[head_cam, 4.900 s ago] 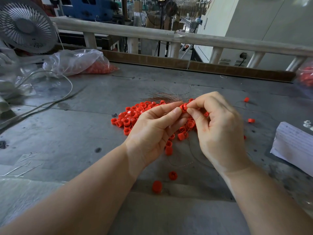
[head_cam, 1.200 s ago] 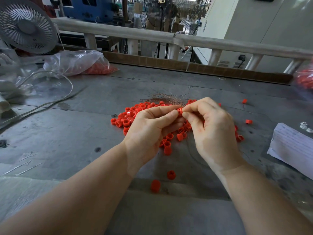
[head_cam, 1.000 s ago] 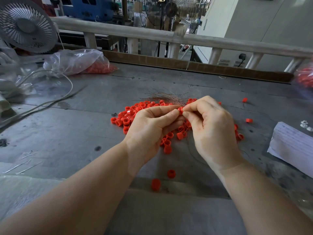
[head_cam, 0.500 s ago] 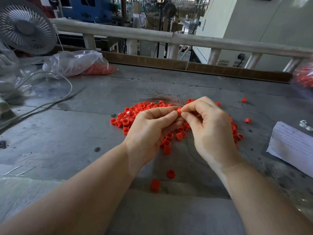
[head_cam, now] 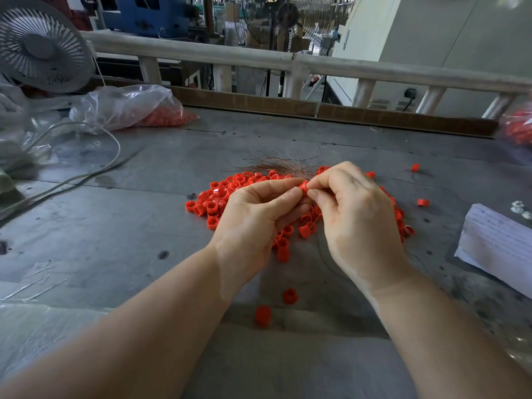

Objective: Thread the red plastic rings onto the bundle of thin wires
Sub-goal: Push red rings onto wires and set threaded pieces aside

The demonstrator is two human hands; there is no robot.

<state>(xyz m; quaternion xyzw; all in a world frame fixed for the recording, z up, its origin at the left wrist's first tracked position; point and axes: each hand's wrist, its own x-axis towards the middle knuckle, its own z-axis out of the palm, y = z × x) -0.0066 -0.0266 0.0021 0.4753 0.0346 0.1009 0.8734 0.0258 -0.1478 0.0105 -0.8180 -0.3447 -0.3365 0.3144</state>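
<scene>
A grey, scuffed counter [head_cam: 115, 226] fills most of the view. At its far left stands a white fan [head_cam: 37, 50] with a round grille. Beside the fan lies a crumpled clear plastic bag [head_cam: 121, 106]. A pale cable [head_cam: 86, 174] curves across the left side of the counter. At the right edge lies a sheet of white paper [head_cam: 498, 243] with faint print, and just beyond it 2 small white pieces [head_cam: 521, 208]. A pale railing [head_cam: 288, 60] on short posts runs along the far edge, with a brown board [head_cam: 374, 116] below it. Behind stand a blue machine [head_cam: 149, 12] and a large cream cabinet [head_cam: 446, 38].
</scene>
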